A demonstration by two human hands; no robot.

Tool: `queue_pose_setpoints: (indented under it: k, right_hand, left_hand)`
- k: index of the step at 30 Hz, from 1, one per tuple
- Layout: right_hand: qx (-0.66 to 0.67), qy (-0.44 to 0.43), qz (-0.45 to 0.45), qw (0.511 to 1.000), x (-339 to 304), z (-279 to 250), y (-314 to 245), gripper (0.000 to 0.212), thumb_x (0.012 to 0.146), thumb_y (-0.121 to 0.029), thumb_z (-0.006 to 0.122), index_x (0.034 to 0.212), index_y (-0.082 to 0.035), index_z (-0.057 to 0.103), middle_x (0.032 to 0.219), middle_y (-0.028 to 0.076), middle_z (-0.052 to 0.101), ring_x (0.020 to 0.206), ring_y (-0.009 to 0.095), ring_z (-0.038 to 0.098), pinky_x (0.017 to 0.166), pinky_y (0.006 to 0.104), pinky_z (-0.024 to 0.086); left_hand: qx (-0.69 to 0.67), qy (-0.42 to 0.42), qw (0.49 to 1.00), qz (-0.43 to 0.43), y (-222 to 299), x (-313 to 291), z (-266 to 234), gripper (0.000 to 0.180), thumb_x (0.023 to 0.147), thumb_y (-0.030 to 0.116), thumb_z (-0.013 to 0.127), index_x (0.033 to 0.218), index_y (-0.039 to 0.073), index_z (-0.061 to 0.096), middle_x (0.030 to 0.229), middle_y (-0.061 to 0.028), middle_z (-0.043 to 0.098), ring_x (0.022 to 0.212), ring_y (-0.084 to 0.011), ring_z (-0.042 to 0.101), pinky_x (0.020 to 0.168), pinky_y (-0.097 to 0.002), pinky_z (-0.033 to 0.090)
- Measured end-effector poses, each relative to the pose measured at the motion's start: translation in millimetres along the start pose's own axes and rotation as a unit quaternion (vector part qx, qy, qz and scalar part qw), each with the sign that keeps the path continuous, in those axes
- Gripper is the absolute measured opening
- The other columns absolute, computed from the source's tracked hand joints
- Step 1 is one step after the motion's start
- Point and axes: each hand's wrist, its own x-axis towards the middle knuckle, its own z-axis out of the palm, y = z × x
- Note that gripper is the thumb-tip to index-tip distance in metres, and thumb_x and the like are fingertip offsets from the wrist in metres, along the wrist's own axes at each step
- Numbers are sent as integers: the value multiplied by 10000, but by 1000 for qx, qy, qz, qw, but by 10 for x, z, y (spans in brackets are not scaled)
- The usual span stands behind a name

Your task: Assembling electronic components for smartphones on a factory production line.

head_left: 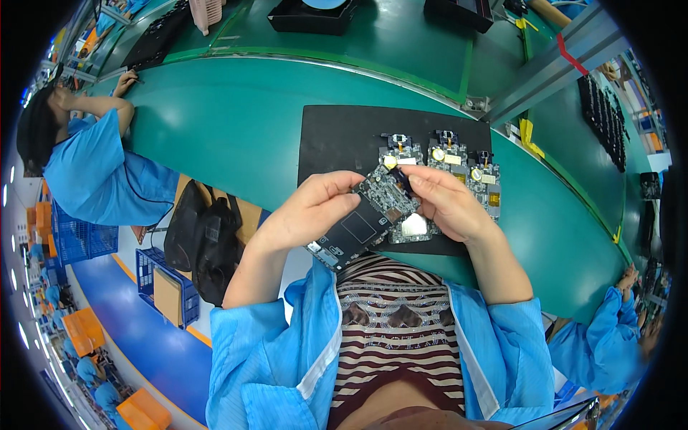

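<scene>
Between my hands a black circuit board (358,223) is held tilted, just above the near part of a black mat (337,136). My left hand (309,208) pinches its left edge between thumb and fingers. At the upper right corner, next to a small dark part, the fingers of my right hand (448,203) close on the board. Several more populated circuit boards (450,156) lie side by side on the mat, just beyond and beside my right hand, with small round and yellow parts on them. My hands and the held board partly cover the nearest ones.
The mat lies on a green table (215,107). A metal post (545,68) rises at the right. Far off stands a black tray (312,18). A co-worker in blue (107,165) sits at the left, another (602,344) at the right. Blue crates (82,233) stand at the left.
</scene>
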Motion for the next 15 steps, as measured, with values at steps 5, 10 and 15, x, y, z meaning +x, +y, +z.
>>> queue_pose_setpoints:
  k: [5,10,15]
  right_hand:
    - [49,-36,2,998,-14,30,-49,368,980,-217,488,1269,9,510,1097,50,624,961,107,590,803,244,501]
    - [80,-52,-33,995,-14,-59,-26,379,974,-190,498,1295,12,489,1132,85,614,1013,132,588,838,297,513]
    - [99,-43,-31,994,-28,-94,-12,377,966,-155,509,1306,6,482,1160,86,601,1015,131,585,851,298,508]
  left_hand:
    - [53,7,998,30,-58,11,57,205,872,37,560,1059,-40,594,854,-24,619,780,-56,509,693,-238,446]
    - [127,43,990,46,-104,30,88,198,867,45,571,1048,-33,601,787,-38,618,728,-54,503,635,-248,439]
    - [171,68,981,62,-95,56,144,198,861,48,580,1042,-30,601,726,-59,609,663,-60,495,581,-262,430]
